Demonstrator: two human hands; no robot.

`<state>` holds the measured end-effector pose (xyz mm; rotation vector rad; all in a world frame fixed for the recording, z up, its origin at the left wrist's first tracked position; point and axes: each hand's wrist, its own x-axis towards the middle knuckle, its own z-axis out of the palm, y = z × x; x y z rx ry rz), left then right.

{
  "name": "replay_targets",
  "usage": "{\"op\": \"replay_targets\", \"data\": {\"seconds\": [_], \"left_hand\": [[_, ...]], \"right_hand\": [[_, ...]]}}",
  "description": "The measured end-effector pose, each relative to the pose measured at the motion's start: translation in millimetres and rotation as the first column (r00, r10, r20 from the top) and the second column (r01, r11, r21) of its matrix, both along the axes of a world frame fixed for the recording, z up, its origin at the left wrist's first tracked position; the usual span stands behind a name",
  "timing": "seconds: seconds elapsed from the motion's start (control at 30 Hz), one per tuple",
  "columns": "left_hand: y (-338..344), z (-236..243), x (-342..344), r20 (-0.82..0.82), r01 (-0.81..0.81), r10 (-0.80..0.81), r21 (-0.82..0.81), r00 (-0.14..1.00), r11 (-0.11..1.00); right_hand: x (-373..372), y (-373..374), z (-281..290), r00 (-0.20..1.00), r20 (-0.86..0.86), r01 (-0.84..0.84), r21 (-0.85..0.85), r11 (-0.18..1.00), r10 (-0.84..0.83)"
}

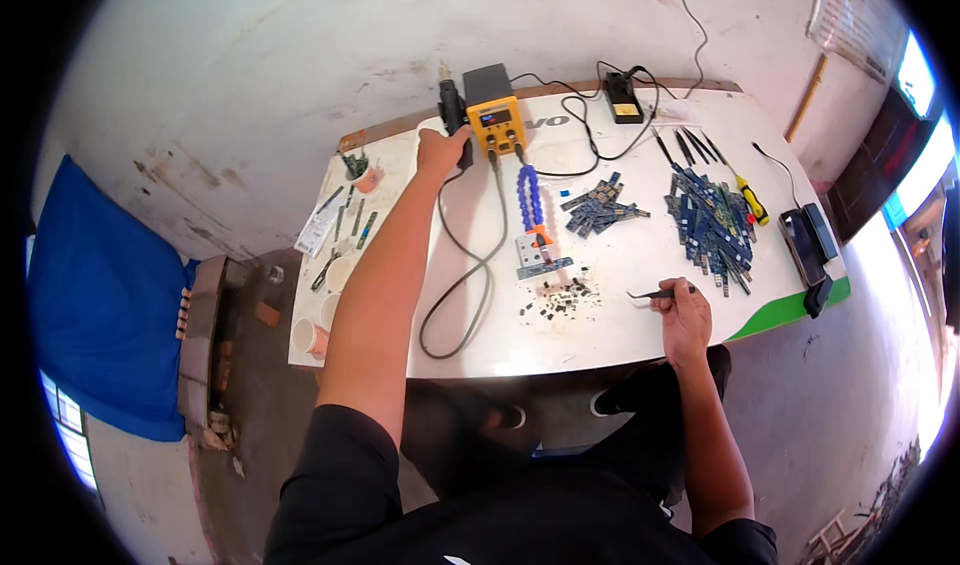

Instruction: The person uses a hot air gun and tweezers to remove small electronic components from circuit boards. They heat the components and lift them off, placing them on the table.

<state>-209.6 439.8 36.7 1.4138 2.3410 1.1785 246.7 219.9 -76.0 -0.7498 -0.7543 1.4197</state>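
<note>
My left hand [440, 152] reaches far forward, its fingers closed at the black hot air gun [451, 105], which stands nozzle up against the left side of a yellow rework station [495, 117]. Part of the grip is hidden by the hand itself. Near the front edge, my right hand [686, 320] pinches dark bent-tip tweezers [655, 294] pointing left. Between the hands, a narrow circuit board [545, 269] lies at a small metal holder [531, 249], below a blue flexible hose [529, 197] with an orange nozzle. Small black chips [563, 300] are scattered in front of it.
Circuit board strips form a small pile [602, 207] and a larger pile [712, 227] at right. A yellow screwdriver [752, 201], a soldering iron stand [623, 100], a black device [803, 240] and paper cups [308, 336] stand around the table [480, 355]. A grey cable [489, 280] loops across it.
</note>
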Motion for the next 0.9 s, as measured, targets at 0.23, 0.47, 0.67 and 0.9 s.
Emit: {"op": "replay_targets", "data": {"seconds": [0.23, 0.47, 0.67, 0.9], "left_hand": [[8, -4, -5, 0.211, 0.053, -0.084, 0.149, 0.974, 0.987], [-64, 63, 0, 0.476, 0.220, -0.362, 0.327, 0.802, 0.919], [-197, 135, 8, 0.563, 0.332, -0.602, 0.513, 0.567, 0.792], [-381, 177, 2, 0.536, 0.538, -0.797, 0.601, 0.278, 0.592]], "right_hand": [[-5, -1, 7, 0.995, 0.097, 0.003, 0.005, 1.000, -0.004], [-3, -2, 8, 0.993, 0.117, -0.002, 0.004, 1.000, 0.001], [-1, -3, 10, 0.998, 0.064, 0.022, 0.039, 0.999, -0.025], [-7, -4, 10, 0.995, 0.101, 0.006, 0.039, 0.999, -0.010]]}}
